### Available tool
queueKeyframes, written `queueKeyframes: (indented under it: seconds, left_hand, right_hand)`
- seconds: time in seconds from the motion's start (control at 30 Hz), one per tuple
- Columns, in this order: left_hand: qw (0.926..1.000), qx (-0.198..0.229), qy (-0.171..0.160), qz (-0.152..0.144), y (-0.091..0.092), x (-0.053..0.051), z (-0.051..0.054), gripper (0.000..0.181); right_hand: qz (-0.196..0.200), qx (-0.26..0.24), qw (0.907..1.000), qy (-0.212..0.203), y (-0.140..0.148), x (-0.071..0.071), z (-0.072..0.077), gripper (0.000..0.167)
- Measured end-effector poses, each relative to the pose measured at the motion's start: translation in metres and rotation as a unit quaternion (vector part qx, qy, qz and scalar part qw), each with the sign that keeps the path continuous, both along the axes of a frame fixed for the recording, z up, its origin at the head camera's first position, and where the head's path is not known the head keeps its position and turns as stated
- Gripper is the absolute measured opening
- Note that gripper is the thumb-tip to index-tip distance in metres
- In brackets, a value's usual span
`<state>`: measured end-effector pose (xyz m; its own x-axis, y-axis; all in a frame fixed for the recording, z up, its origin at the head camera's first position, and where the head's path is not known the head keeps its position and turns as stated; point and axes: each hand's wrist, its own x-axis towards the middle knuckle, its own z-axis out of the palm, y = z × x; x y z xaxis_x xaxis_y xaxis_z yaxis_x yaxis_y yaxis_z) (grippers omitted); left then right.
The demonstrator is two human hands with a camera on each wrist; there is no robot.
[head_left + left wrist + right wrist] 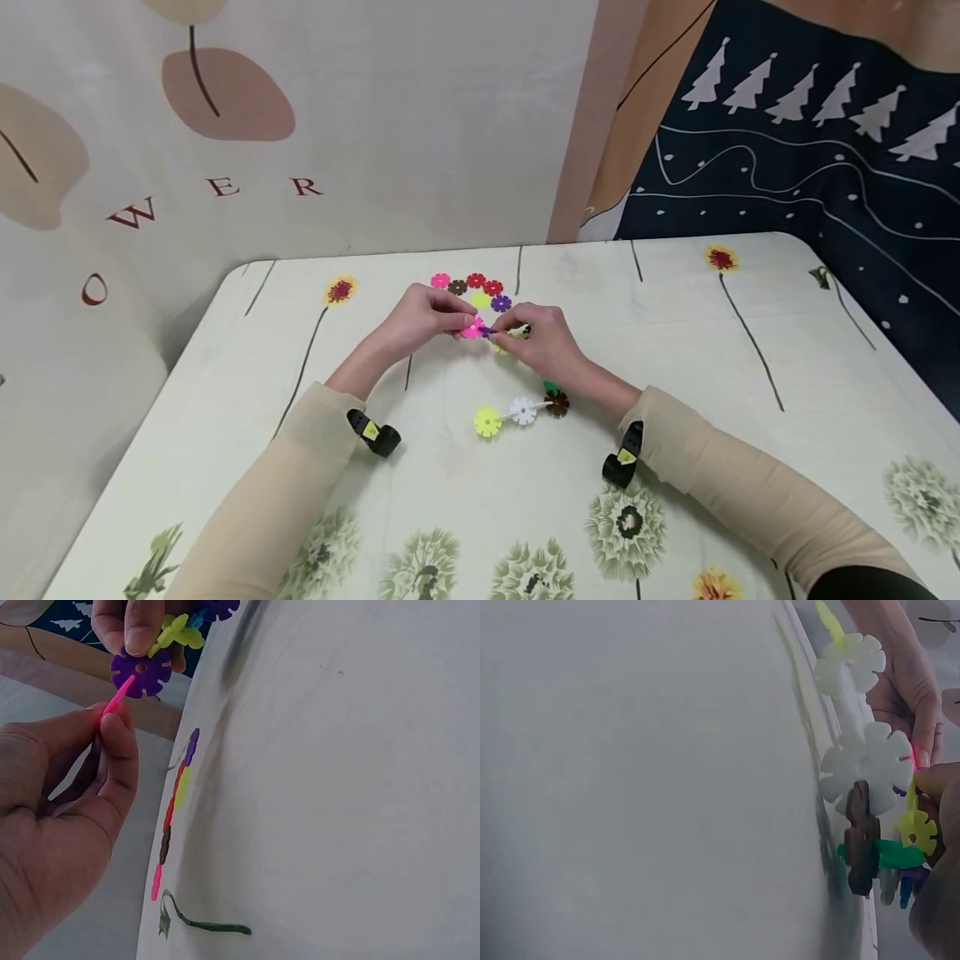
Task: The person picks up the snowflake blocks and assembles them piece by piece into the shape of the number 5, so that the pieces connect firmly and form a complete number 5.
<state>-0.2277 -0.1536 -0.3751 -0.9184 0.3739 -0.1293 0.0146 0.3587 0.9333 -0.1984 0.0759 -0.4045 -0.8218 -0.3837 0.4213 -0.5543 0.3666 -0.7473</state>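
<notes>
My left hand (420, 323) pinches a pink notched flower disc (117, 696) between thumb and fingers. Opposite it, my right hand (549, 343) pinches a purple flower disc (141, 678). The pink disc's edge meets the purple one; how deep it sits in a slot I cannot tell. From the right hand hangs a chain of joined discs, with a yellow disc (918, 831), a green disc (901, 855), a brown disc (862, 847) and a white disc (866, 766) among them. Another yellow disc (487, 422) forms its far end. The right hand hides part of the chain.
Beyond the hands, several loose discs lie on the floral tablecloth (420, 500): a pink disc (441, 280), a brown disc (457, 287), two red discs (476, 280), a yellow disc (480, 298) and a purple disc (501, 303). A patterned curtain (450, 125) hangs behind the table.
</notes>
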Motion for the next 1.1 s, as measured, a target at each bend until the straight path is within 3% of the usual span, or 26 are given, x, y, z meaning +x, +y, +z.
queueKeyframes:
  seconds: [0.27, 0.57, 1.1]
  left_hand:
    - [0.9966, 0.051, -0.057, 0.032, 0.0, -0.0003, -0.0012, 0.023]
    - [0.9955, 0.068, -0.061, 0.024, 0.0009, -0.0003, -0.002, 0.025]
    - [0.9953, 0.067, -0.069, -0.011, 0.0025, -0.0021, -0.0025, 0.02]
  right_hand:
    - [-0.003, 0.012, 0.9999, 0.005, 0.0002, -0.0007, -0.0009, 0.015]
    - [-0.024, 0.045, 0.9982, 0.033, -0.0051, 0.0028, 0.0019, 0.042]
    - [-0.024, 0.05, 0.9972, 0.05, -0.006, 0.0014, 0.0001, 0.03]
